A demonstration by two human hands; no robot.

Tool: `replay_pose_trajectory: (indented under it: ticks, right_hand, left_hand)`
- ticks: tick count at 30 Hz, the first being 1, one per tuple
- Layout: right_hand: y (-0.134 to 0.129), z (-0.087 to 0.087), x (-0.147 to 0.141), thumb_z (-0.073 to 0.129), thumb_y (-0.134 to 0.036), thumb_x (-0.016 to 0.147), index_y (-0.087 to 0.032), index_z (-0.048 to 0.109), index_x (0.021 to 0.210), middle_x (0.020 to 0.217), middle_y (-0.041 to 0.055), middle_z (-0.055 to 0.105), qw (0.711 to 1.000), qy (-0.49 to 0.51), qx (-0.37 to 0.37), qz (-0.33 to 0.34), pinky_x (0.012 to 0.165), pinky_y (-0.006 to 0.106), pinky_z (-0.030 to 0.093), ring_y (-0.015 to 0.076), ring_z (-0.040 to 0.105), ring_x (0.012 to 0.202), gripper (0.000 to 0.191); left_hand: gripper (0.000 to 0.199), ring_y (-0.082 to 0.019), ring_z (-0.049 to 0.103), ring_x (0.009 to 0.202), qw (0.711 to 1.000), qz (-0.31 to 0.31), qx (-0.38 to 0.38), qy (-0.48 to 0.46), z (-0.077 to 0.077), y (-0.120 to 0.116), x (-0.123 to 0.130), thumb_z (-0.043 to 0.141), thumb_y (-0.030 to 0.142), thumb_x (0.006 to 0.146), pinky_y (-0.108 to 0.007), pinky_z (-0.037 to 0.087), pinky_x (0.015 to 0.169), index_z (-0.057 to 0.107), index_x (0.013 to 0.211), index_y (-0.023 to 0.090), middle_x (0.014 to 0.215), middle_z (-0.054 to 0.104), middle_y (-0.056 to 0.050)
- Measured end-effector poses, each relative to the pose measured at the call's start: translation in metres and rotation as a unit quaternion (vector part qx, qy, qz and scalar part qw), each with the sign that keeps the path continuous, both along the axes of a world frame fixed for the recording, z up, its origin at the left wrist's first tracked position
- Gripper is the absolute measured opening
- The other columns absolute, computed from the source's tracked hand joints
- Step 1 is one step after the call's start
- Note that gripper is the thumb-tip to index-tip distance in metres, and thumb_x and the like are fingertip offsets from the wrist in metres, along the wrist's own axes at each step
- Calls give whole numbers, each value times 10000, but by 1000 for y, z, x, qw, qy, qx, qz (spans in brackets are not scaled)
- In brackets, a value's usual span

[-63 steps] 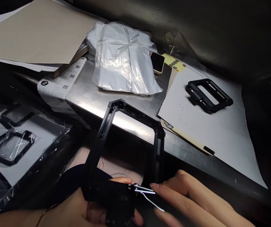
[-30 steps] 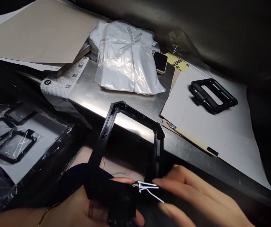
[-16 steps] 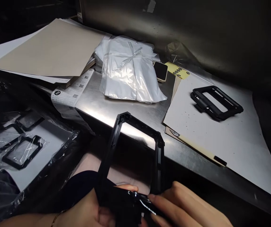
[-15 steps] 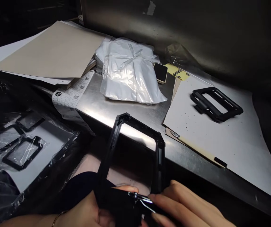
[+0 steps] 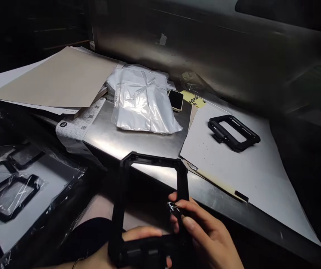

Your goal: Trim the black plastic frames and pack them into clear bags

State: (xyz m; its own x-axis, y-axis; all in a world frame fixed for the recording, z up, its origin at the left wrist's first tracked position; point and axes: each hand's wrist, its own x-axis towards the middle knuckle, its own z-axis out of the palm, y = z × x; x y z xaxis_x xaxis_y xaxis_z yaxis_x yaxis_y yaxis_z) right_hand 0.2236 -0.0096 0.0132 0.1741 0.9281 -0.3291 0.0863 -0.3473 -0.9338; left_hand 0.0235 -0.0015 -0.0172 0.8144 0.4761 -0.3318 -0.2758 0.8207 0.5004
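Observation:
A black plastic frame (image 5: 118,198) with a large rectangular opening is held upright, low in the middle of the view. My left hand (image 5: 101,254) grips its lower left part, the fingers reaching through the opening behind the bottom bar. At the right side of the frame, my right hand (image 5: 208,231) pinches a small shiny metal tool that looks like a nail clipper (image 5: 173,206). Its bright end points left into the opening, beside the right bar; whether it touches the bar I cannot tell. The fingers cover most of the tool.
Another black frame (image 5: 250,138) lies on white board (image 5: 261,179), with a craft knife (image 5: 216,183) along its near edge. Tied clear bags (image 5: 149,104), a phone (image 5: 176,100) and stacked card sheets (image 5: 56,78) lie on the metal bench (image 5: 101,130). Bagged frames (image 5: 11,198) are at left.
The frame has turned to face me more squarely. My right hand has moved with the metal tool from the bottom bar up to the right bar. The camera view has shifted.

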Motion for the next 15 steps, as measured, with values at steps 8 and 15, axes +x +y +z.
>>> replay_pose_trajectory:
  ticks: [8, 15]
  right_hand:
    - [24, 14, 49, 599, -339, 731, -249, 654, 824, 759, 18, 592, 939, -58, 40, 337, 753, 329, 428, 175, 551, 782, 140]
    - [37, 20, 42, 595, -320, 740, -225, 635, 851, 1003, 57, 579, 901, -76, 65, 421, 746, 316, 444, 171, 571, 842, 152]
  left_hand:
    - [523, -277, 656, 820, 997, -41, -21, 54, -16, 27, -20, 307, 490, 851, -321, 473, 629, 556, 1086, 95, 961, 666, -196]
    - [408, -213, 680, 758, 992, -110, 57, 11, -2, 32, -21, 661, 209, 704, -261, 489, 624, 538, 1092, 197, 900, 702, -98]
